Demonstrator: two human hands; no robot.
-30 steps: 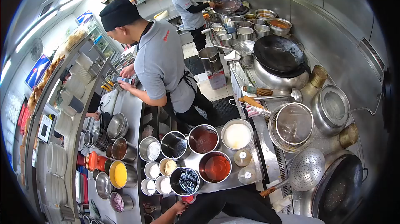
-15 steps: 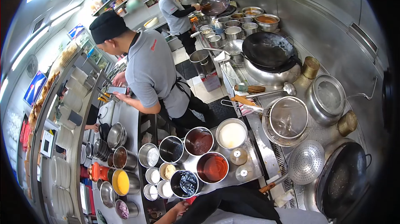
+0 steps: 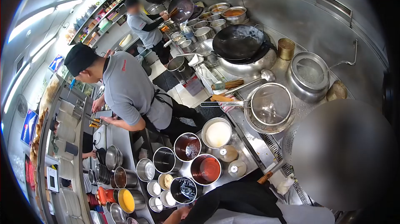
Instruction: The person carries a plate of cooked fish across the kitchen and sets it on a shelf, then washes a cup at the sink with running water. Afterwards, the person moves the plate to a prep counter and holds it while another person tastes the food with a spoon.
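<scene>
My left hand (image 3: 181, 212) is at the bottom edge, just below the metal pots, partly covered by black cloth (image 3: 237, 201). Its fingers are hidden, so I cannot tell what it holds or touches. Nearest to it are a pot of dark, glossy contents (image 3: 183, 190) and small tubs of white contents (image 3: 168, 198). Beyond them stand a pot of red liquid (image 3: 206, 169), a pot of dark red sauce (image 3: 187, 147) and a pot of white contents (image 3: 217, 133). My right hand is out of view.
A co-worker (image 3: 131, 88) holds a phone at the left counter; another person (image 3: 144, 30) stands farther back. On the right are a black wok (image 3: 237, 42), a round strainer (image 3: 271, 104) and a lidded pot (image 3: 309, 76). A large blurred patch hides the lower right.
The view has shifted, and the pots and co-workers appear farther left or lower. My left hand has become more hidden. A blurred patch now covers the lower-right wok and most of the perforated ladle.
</scene>
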